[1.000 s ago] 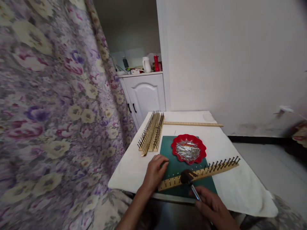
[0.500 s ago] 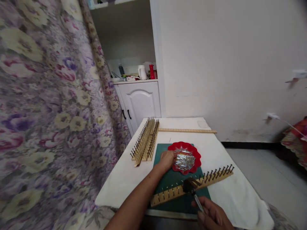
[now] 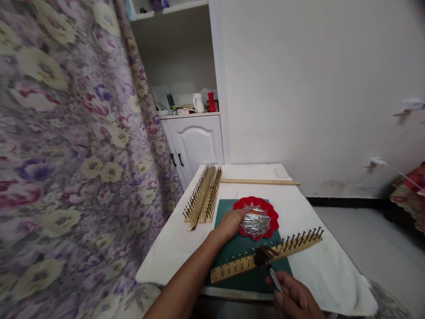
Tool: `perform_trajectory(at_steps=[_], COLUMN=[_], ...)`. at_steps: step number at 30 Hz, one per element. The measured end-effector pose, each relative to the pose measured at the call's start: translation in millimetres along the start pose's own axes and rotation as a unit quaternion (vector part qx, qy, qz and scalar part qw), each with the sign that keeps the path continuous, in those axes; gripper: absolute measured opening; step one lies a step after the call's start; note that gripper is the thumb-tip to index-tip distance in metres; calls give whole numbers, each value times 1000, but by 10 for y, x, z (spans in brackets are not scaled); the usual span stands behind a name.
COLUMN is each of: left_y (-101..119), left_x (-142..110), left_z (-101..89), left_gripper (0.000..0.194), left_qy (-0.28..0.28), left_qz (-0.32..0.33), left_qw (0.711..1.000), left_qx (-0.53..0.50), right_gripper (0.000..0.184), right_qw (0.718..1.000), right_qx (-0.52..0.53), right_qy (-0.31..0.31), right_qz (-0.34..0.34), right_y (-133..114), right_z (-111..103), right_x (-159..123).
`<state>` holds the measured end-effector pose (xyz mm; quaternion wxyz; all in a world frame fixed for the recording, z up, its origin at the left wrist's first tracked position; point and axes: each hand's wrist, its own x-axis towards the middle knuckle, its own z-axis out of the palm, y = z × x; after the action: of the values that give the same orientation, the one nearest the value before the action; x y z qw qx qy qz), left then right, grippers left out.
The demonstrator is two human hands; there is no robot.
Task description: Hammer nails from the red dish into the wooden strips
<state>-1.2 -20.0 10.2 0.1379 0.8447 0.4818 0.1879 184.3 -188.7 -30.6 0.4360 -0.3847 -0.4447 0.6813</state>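
Note:
My right hand (image 3: 294,292) is closed around the metal handle of a hammer (image 3: 263,256). The hammer's dark head rests over the middle of a wooden strip (image 3: 217,274) lying slantwise on a green mat (image 3: 229,207). Dark screws or nails (image 3: 302,238) stand upright along the strip's right half; shorter pale-tipped ones (image 3: 235,264) stand in its left part. My left hand (image 3: 232,222) reaches over the left rim of a red scalloped bowl (image 3: 274,217), its fingers curled at the silvery nails (image 3: 255,221) inside. What its fingertips pinch, if anything, is hidden.
More wooden strips with rows of upright nails (image 3: 203,195) lie at the table's far left. A long bare wooden strip (image 3: 260,181) lies across the back of the white-covered table (image 3: 166,261). A floral curtain (image 3: 83,155) hangs on the left; a white cabinet (image 3: 199,144) stands behind.
The view has shifted slightly. My left hand's fingers have moved a little at the bowl's left side; my right hand and the hammer stay in nearly the same place.

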Motion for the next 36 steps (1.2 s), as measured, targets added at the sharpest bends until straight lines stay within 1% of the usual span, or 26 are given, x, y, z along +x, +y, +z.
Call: perform_trajectory(at_steps=[5,8,10,12,15,17,20,23,27,30,33,36], left_y=[1,39,78,115,141,131,95,66,70,93,115,115], left_x=[-201,-380,-509,-636,-838,-993,-1258,-1519,-1747,-1803,-1802,-1789], left_z=[-130,-186,-191,-177,-156,-160,-171,-133,14,130,205,248], left_gripper=[17,21,19,13,5,7,18,21,20,24,26,28], left_qy=[48,91,112,122,141,165,200,206,215,250,286,301], left_qz=[3,3,-16,-58,-113,-133,-161,-193,-208,-222,-225,-224], left_qw=[998,989,979,964,933,914,887,874,873,873,878,880], left_qx=[-44,-114,-171,-228,-310,-347,-385,-396,-384,-356,-312,-292], right_gripper=[47,45,45,45,44,43,45,47,47,47,48,49], right_qw=[1000,1000,1000,1000,1000,1000,999,998,998,998,997,997], right_qx=[-4,3,4,1,-3,-12,-39,-48,-50,-54,-66,-65], right_qy=[-8,-15,-18,-19,-11,-6,-16,-26,-40,-39,-38,-39], right_qz=[-26,-25,-19,-18,-25,-19,5,14,9,9,13,18], right_y=[-50,-65,-59,-40,-10,-5,-26,-51,-57,-59,-64,-69], right_z=[29,35,32,24,10,3,1,11,48,85,119,139], right_x=[-31,-45,-53,-63,-88,-111,-144,-164,-173,-180,-185,-187])
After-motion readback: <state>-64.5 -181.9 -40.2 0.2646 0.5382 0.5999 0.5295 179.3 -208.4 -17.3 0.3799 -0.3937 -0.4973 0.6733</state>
